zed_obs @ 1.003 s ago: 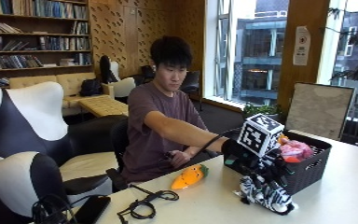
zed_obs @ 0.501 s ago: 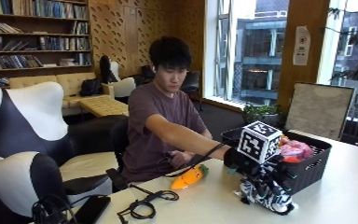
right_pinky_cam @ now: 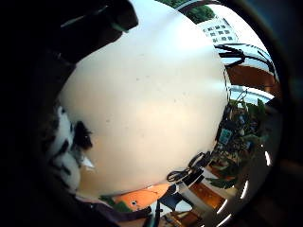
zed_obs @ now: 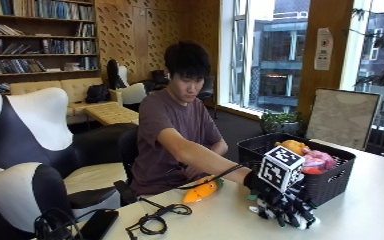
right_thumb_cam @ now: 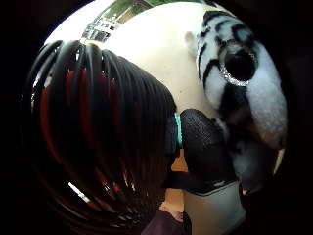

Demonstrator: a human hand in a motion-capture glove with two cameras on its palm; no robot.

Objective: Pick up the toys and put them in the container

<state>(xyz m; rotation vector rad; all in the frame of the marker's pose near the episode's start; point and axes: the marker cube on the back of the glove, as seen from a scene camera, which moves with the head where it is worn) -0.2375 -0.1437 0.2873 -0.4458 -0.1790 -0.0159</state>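
i'm lowering my black-gloved right hand (zed_obs: 255, 181) onto the black-and-white striped plush zebra (zed_obs: 286, 210), beside the dark slatted plastic basket (zed_obs: 325, 180). i'm unable to tell whether the grip is closed. the zebra is looking soft and light, so i'm aiming to take it round the body.

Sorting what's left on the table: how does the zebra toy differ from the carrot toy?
The zebra toy is black-and-white striped; the carrot toy is orange with a green top. The zebra looks larger than the carrot. The gloved right hand is at the zebra, beside the black basket, while the carrot lies untouched nearer the person. Both are soft toys on the white table, not yet in the basket.
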